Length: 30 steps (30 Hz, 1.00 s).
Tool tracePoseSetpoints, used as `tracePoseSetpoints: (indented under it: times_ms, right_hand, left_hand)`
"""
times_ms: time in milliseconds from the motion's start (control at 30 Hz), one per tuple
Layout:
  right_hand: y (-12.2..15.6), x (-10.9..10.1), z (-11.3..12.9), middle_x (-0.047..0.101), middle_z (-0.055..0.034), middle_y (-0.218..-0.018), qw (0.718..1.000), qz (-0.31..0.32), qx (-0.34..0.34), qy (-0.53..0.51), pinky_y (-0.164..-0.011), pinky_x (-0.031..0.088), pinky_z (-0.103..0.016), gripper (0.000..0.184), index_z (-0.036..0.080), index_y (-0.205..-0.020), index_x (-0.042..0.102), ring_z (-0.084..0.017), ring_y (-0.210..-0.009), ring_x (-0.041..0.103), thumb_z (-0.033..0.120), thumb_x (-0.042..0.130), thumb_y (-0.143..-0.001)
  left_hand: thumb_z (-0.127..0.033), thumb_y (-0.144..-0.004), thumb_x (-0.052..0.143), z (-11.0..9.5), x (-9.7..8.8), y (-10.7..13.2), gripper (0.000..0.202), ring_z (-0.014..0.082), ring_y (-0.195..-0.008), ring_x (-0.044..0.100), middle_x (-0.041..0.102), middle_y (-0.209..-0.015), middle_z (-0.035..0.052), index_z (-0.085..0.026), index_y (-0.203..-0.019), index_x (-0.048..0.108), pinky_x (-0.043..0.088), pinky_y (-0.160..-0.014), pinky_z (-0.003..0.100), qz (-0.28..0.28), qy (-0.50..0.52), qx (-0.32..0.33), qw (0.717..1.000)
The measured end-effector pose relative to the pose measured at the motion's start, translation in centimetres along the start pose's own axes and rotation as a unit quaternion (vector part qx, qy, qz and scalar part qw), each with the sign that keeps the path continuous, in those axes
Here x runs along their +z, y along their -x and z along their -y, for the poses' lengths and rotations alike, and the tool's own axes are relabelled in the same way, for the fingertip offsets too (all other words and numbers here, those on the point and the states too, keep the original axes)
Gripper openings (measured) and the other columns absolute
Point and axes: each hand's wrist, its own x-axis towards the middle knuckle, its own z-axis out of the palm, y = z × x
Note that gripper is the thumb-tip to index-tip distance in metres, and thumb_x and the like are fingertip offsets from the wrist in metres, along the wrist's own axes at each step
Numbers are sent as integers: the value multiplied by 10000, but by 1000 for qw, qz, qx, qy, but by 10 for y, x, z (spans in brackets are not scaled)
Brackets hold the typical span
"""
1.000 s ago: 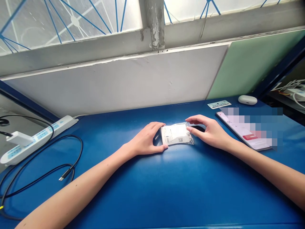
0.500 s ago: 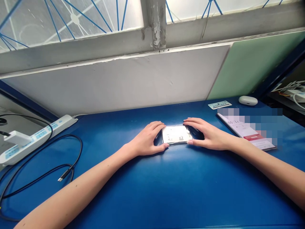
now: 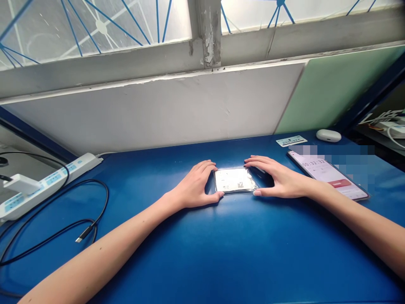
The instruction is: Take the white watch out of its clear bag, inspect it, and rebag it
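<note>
A small flat packet [image 3: 234, 180] with a white printed label and shiny clear wrapping lies on the blue table between my hands. My left hand [image 3: 199, 185] spans its left end, fingertips at the far corner and thumb at the near corner, gripping it by the edges. At the other end my right hand [image 3: 275, 177] is curved with thumb and fingers apart. Its fingertips hover close to the packet's right corners, and a small gap shows beside the thumb. What is inside the packet I cannot make out.
A phone [image 3: 329, 175] showing a timer lies beside my right forearm. Behind it are a card [image 3: 291, 140] and a white earbud case [image 3: 328, 135]. On the left stand a power strip [image 3: 52, 181] with a white plug [image 3: 22, 185] and a looped black cable [image 3: 106, 202].
My right thumb and fingers have eased slightly away from the packet's right end. The left hand keeps its place. The view has shifted slightly.
</note>
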Motion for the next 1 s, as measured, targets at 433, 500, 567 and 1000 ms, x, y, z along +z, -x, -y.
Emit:
tracePoseSetpoints:
  times_ms: [433,500,567,1000]
  right_hand:
    - [-2,3,-3,495,-181,-1503,1000,-13,-11,3,-1139,378,-586,822,185,-1408,493,-390,-1439,373,622,727,-753]
    - [-2,3,-3,498,-179,-1502,1000,-14,-11,8,-1138,383,-581,817,187,-1410,491,-386,-1437,379,625,720,-760]
    - [-2,3,-3,503,-179,-1499,1000,-16,-13,13,-1138,387,-574,814,182,-1408,495,-382,-1436,385,628,716,-764]
    - [1,4,2,486,-200,-1519,998,-18,-19,64,-1131,404,-566,835,118,-1468,469,-392,-1427,402,624,644,-827]
  left_hand:
    - [-553,-847,651,-1,-1,0,729,366,-1427,390,467,-1491,222,-93,-1386,480,353,-1173,513,11,-9,-19,1000]
    - [-561,-838,659,-1,-1,0,732,368,-1424,392,476,-1484,219,-92,-1375,493,358,-1169,512,11,-9,-23,1000]
    - [-562,-827,667,-1,-1,0,740,367,-1421,397,483,-1478,219,-88,-1369,497,360,-1167,511,12,-11,-25,1000]
    - [-585,-933,534,-5,-3,-1,715,358,-1475,309,402,-1554,197,-133,-1477,431,326,-1176,535,46,-20,-18,999]
